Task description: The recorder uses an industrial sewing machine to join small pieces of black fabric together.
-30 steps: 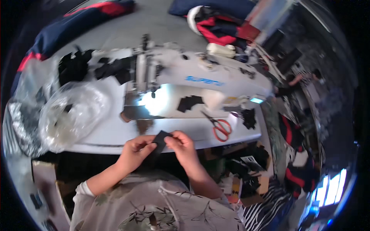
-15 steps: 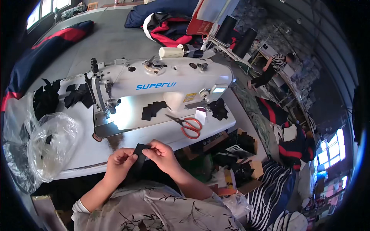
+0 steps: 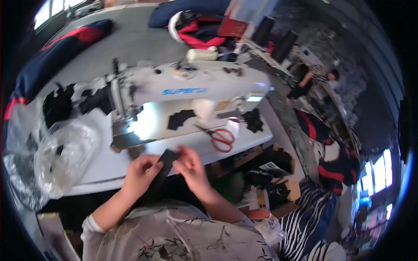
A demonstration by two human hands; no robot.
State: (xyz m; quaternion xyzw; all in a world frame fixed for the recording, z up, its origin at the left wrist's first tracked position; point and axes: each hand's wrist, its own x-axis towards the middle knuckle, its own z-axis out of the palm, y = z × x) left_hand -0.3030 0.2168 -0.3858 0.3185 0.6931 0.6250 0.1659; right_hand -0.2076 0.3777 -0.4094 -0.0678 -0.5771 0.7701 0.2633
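One carton [image 3: 294, 192] holds black pieces [image 3: 278, 191], left fingers [image 3: 153, 168] a black strip [image 3: 167, 159].

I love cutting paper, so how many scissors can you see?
1 pair: the red-handled scissors on the white table, in front of the sewing machine. Others could be hidden in the cardboard box.
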